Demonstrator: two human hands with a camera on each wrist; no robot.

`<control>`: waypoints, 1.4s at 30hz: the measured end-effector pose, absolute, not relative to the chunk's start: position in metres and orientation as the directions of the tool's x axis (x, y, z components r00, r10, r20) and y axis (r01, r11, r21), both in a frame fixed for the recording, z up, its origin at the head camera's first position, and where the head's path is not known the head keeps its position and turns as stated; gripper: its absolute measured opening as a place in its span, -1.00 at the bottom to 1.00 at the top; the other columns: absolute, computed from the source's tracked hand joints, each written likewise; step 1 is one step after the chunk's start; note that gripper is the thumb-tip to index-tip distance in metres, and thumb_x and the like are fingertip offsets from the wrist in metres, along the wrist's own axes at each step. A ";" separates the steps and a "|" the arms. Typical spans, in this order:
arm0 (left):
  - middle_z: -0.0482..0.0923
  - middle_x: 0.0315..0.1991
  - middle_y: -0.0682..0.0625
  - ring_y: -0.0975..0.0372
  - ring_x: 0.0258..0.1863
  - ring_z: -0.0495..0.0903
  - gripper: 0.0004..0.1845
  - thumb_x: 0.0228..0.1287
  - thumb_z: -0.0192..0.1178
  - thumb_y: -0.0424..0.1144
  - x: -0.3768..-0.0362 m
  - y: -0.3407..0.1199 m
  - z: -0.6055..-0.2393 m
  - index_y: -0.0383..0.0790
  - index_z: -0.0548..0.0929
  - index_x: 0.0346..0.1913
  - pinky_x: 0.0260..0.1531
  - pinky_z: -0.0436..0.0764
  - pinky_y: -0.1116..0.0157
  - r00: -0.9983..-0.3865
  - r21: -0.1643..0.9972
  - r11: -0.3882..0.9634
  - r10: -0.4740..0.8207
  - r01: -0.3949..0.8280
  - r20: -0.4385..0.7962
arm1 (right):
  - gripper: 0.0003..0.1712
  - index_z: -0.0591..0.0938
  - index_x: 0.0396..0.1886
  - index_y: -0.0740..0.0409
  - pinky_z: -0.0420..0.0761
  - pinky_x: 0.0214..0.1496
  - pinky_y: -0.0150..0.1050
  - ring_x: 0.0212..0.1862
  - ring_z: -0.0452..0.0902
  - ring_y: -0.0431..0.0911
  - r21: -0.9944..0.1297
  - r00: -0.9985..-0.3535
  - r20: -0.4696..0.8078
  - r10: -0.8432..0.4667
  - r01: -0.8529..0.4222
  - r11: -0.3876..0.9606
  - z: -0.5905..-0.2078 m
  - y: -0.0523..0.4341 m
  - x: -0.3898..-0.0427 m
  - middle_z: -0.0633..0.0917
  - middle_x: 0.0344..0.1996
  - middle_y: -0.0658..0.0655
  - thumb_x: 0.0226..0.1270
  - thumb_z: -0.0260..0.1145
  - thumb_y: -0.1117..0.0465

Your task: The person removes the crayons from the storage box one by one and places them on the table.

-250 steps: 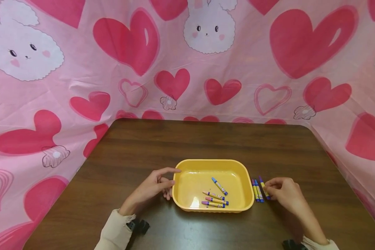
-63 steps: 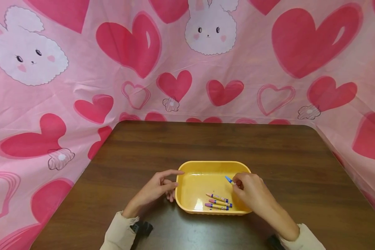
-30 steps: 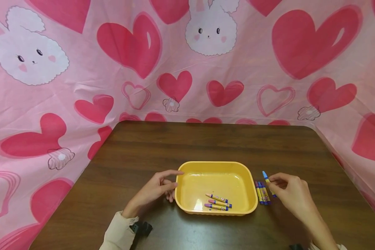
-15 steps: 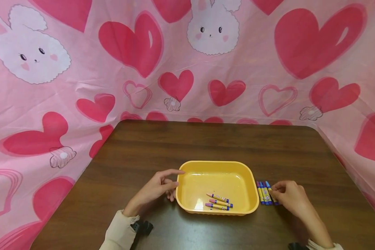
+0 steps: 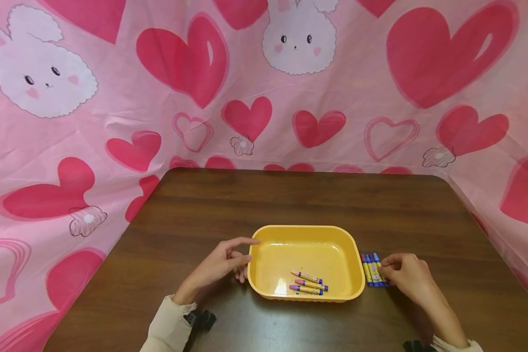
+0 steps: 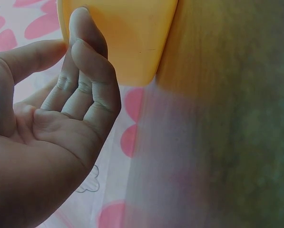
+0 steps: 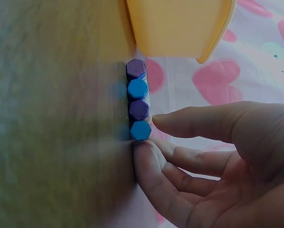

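Yellow plastic is what your left hand (image 5: pixel 222 266) is steadying, its relaxed fingers resting against the tray (image 5: pixel 305 234). Your right hand (image 5: pixel 402 274) is pinching the outermost crayon of the row of four (image 7: pixel 137 99) lying on the surface (image 5: pixel 290 195) just beside the tray's right wall. Three crayons (image 5: pixel 309 283) are lying inside the tray. You seem to be settling this crayon into line; next, you would be letting go cleanly without rolling its neighbours, then reaching back into the tray.
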State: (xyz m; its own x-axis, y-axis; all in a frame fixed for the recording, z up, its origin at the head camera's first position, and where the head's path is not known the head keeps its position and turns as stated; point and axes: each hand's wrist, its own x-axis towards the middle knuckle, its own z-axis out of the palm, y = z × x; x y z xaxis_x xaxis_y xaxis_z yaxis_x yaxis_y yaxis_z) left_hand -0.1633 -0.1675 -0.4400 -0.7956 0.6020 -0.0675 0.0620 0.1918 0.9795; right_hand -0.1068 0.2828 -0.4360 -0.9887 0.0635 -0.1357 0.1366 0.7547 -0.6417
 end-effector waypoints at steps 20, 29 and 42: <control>0.63 -0.52 -0.27 -0.14 -0.58 0.62 -0.54 0.47 0.14 -0.32 -0.163 -0.167 -0.439 -0.26 0.44 0.37 -0.50 0.68 0.17 -0.795 0.979 0.195 0.602 0.062 -0.070 | -0.75 0.73 -0.21 0.28 0.57 -0.47 -0.28 -0.45 0.66 -0.13 -0.609 -0.995 -0.054 0.082 0.098 0.787 -0.425 0.285 -0.100 0.76 -0.44 0.09 0.29 0.39 0.15; 0.63 -0.50 -0.33 -0.27 -0.54 0.60 -0.54 0.46 0.15 -0.33 -0.162 -0.167 -0.439 -0.28 0.44 0.36 -0.49 0.69 0.17 -0.796 0.979 0.195 0.600 0.058 -0.073 | -0.82 0.75 -0.29 0.24 0.56 -0.43 -0.22 -0.38 0.66 -0.02 -0.538 -0.987 0.147 0.059 -0.030 0.843 -0.415 0.285 -0.101 0.77 -0.43 0.11 0.23 0.43 0.19; 0.63 -0.50 -0.34 -0.03 -0.60 0.64 -0.55 0.46 0.14 -0.34 -0.163 -0.167 -0.439 -0.28 0.44 0.36 -0.51 0.68 0.22 -0.793 0.981 0.180 0.607 0.068 -0.056 | -0.81 0.73 -0.26 0.26 0.58 -0.43 -0.35 -0.40 0.64 -0.10 -0.524 -0.973 0.231 -0.005 -0.128 0.842 -0.382 0.257 -0.099 0.72 -0.46 0.01 0.21 0.46 0.22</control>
State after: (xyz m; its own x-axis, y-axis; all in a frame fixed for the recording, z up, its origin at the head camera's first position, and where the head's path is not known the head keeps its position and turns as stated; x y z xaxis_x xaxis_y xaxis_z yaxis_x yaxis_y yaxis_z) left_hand -0.1626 -0.1669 -0.4395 -0.7931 0.6066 -0.0557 0.0684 0.1796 0.9814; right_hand -0.0988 0.2571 -0.3823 -0.9730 -0.0047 0.2308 -0.1284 0.8418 -0.5242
